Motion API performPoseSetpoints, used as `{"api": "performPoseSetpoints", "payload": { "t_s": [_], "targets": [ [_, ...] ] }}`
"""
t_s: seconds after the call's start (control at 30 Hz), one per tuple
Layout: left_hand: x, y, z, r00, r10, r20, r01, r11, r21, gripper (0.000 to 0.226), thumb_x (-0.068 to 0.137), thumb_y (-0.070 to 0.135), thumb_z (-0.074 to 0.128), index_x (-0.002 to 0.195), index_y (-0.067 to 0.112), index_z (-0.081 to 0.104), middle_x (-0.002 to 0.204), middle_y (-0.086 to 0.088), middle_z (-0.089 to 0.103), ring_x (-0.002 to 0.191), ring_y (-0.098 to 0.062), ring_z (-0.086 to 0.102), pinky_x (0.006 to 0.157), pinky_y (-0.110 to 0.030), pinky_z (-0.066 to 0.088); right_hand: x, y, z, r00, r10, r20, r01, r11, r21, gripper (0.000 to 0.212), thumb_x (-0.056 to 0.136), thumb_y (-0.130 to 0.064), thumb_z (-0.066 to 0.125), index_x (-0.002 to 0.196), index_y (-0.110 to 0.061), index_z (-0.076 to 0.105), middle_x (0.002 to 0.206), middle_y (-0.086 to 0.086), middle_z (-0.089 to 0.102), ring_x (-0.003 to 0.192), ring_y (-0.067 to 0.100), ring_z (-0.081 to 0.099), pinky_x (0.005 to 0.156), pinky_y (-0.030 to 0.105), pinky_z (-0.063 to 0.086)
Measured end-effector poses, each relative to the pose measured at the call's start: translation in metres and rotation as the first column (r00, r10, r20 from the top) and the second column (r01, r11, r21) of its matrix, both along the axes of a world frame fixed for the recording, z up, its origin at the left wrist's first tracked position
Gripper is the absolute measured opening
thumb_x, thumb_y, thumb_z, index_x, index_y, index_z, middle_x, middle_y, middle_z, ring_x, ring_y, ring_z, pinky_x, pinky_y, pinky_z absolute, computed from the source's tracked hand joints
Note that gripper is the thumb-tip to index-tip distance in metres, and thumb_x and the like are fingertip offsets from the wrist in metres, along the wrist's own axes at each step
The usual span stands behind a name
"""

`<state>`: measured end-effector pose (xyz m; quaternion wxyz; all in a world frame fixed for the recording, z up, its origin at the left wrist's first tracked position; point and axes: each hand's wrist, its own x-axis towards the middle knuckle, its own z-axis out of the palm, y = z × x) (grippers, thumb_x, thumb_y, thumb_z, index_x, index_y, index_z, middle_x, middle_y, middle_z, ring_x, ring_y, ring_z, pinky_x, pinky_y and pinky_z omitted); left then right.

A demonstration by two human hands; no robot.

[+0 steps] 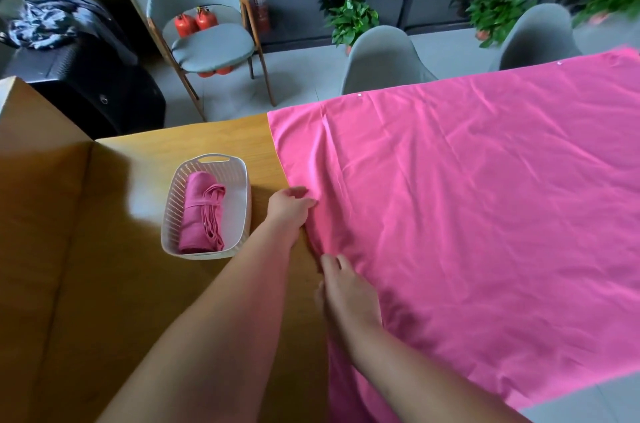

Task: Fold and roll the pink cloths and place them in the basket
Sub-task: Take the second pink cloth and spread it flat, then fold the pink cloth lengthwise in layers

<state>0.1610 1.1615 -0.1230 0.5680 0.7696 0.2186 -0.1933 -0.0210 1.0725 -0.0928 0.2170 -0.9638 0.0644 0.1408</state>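
At the upper left of the frame a grey chair (204,45) stands on the floor with red fire extinguishers (195,23) on its seat. Below it, the wooden table (104,249) fills the left half of the frame. A white perforated basket (171,211) stands on the bare wood left of centre, and one rolled cloth (199,211) lies inside it along its length, pink, with the layered edges of the roll facing right. Just right of the basket, the left hand (289,209) is at the left border of the pink cloth (485,197), with its fingers curled on the fabric edge, gripping it; small folds run out from this place. Lower, near the centre, the right hand (348,289) lies on the same border with its fingers rather straight on the fabric and the thumb toward the wood. Whether it pinches the cloth I cannot tell. The pink cloth is spread flat over the whole right part of the table. It is bright and smooth, with soft creases, and its lower part hangs over the table edge. At the upper right, two more grey chairs (381,55) and green plants (351,19) stand behind it.
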Motion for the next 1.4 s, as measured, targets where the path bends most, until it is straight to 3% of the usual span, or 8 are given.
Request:
{"api": "performPoseSetpoints", "payload": {
  "t_s": [0.1, 0.2, 0.37, 0.67, 0.87, 1.2, 1.3, 1.4],
  "targets": [
    [0.012, -0.001, 0.013, 1.0, -0.011, 0.01, 0.012, 0.998, -0.065, 0.049, 0.082, 0.004, 0.08, 0.129, 0.015, 0.073, 0.115, -0.006, 0.074, 0.095, -0.024, 0.073, 0.087, -0.04, 0.064, -0.007, -0.004, 0.007, 0.999, 0.04, 0.027, -0.04, 0.999, -0.018, 0.038, 0.098, -0.021, 0.051, 0.135, -0.026, 0.042, 0.124, 0.002, 0.048, 0.095, 0.034, 0.066, 0.071, 0.045, 0.052],
    [0.022, -0.003, 0.029, 0.992, -0.058, 0.113, 0.062, 0.998, -0.033, 0.061, 0.083, 0.0, 0.076, 0.142, 0.012, 0.063, 0.118, -0.001, 0.071, 0.073, -0.016, 0.065, 0.068, -0.03, 0.06, -0.01, -0.009, 0.017, 0.985, 0.15, 0.082, -0.139, 0.982, -0.127, 0.044, 0.088, -0.015, 0.038, 0.129, -0.026, 0.048, 0.116, 0.001, 0.052, 0.103, 0.029, 0.059, 0.065, 0.044, 0.051],
    [0.024, -0.007, 0.062, 0.974, -0.076, 0.213, 0.063, 0.996, 0.069, 0.066, 0.087, -0.003, 0.066, 0.151, 0.012, 0.053, 0.078, 0.002, 0.06, 0.052, -0.012, 0.052, 0.04, -0.015, 0.04, 0.001, -0.016, 0.044, 0.984, 0.154, 0.09, -0.14, 0.979, -0.146, 0.04, 0.097, -0.013, 0.033, 0.133, -0.021, 0.05, 0.124, 0.004, 0.048, 0.109, 0.031, 0.055, 0.067, 0.045, 0.044],
    [0.015, -0.03, 0.106, 0.954, -0.079, 0.288, 0.057, 0.995, 0.083, 0.07, 0.092, 0.0, 0.067, 0.156, 0.017, 0.045, 0.084, 0.0, 0.058, 0.059, -0.017, 0.056, 0.041, -0.018, 0.045, 0.004, -0.048, 0.071, 0.964, -0.073, 0.254, 0.077, 0.997, -0.008, 0.041, 0.1, -0.008, 0.045, 0.135, -0.023, 0.059, 0.121, -0.006, 0.052, 0.096, 0.023, 0.065, 0.073, 0.039, 0.05],
    [0.002, -0.076, 0.137, 0.932, -0.114, 0.345, 0.115, 0.993, 0.017, 0.057, 0.09, -0.004, 0.069, 0.141, 0.02, 0.059, 0.103, 0.0, 0.067, 0.091, -0.023, 0.071, 0.084, -0.048, 0.065, -0.003, -0.083, 0.093, 0.911, -0.219, 0.349, 0.166, 0.97, 0.176, 0.043, 0.1, -0.011, 0.05, 0.14, -0.023, 0.061, 0.123, -0.007, 0.055, 0.097, 0.024, 0.067, 0.084, 0.044, 0.054],
    [-0.034, -0.181, 0.192, 0.915, -0.164, 0.368, 0.145, 0.986, 0.078, 0.041, 0.093, -0.002, 0.07, 0.109, 0.031, 0.053, 0.094, 0.003, 0.06, 0.077, -0.023, 0.07, 0.083, -0.052, 0.064, -0.032, -0.202, 0.129, 0.837, -0.284, 0.468, 0.125, 0.931, 0.342, 0.043, 0.099, -0.003, 0.053, 0.138, -0.017, 0.065, 0.118, 0.0, 0.063, 0.105, 0.023, 0.065, 0.093, 0.04, 0.052],
    [-0.046, -0.228, 0.204, 0.895, -0.2, 0.398, 0.165, 0.979, 0.121, 0.039, 0.092, 0.004, 0.072, 0.126, 0.014, 0.057, 0.105, -0.011, 0.068, 0.077, -0.026, 0.076, 0.075, -0.061, 0.063, -0.038, -0.255, 0.14, 0.849, -0.297, 0.436, 0.141, 0.925, 0.354, 0.049, 0.1, -0.005, 0.051, 0.146, -0.017, 0.058, 0.126, 0.003, 0.061, 0.115, 0.026, 0.063, 0.1, 0.04, 0.05],
    [-0.054, -0.262, 0.215, 0.884, -0.214, 0.416, 0.168, 0.975, 0.144, 0.047, 0.093, 0.006, 0.073, 0.135, 0.01, 0.053, 0.106, -0.008, 0.065, 0.069, -0.016, 0.07, 0.079, -0.052, 0.065, -0.037, -0.291, 0.152, 0.872, -0.253, 0.42, 0.132, 0.946, 0.297, 0.053, 0.099, -0.002, 0.047, 0.15, -0.016, 0.053, 0.135, 0.007, 0.059, 0.125, 0.029, 0.059, 0.105, 0.039, 0.047]
  ]
}}
